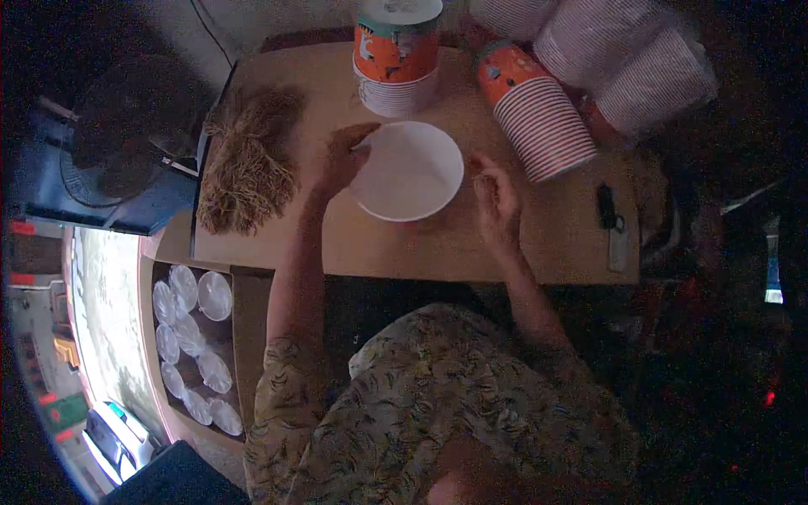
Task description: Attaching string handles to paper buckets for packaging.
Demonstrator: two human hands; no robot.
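A round white paper tub [408, 172] stands over the middle of the cardboard-covered table, its pale inside facing up. My left hand [341, 164] grips its left rim, with the thumb at the edge and the fingers bent around the far side. Just off the tub's right side is my right hand [498, 198], its fingers loosely curled and apart, with nothing visible in them. Behind the tub rises an upright stack of orange and white paper tubs [396, 63]. Another stack of orange tubs with white rims [543, 126] lies slanted at the right.
A bundle of brown twine [248, 164] lies at the table's left. Plastic-wrapped stacks of cups [602, 42] fill the far right. A small black and pale tool [617, 236] rests near the right edge. Below left, a cardboard box [238, 353] holds several clear-wrapped round pieces [215, 370]. A fan [114, 143] stands left.
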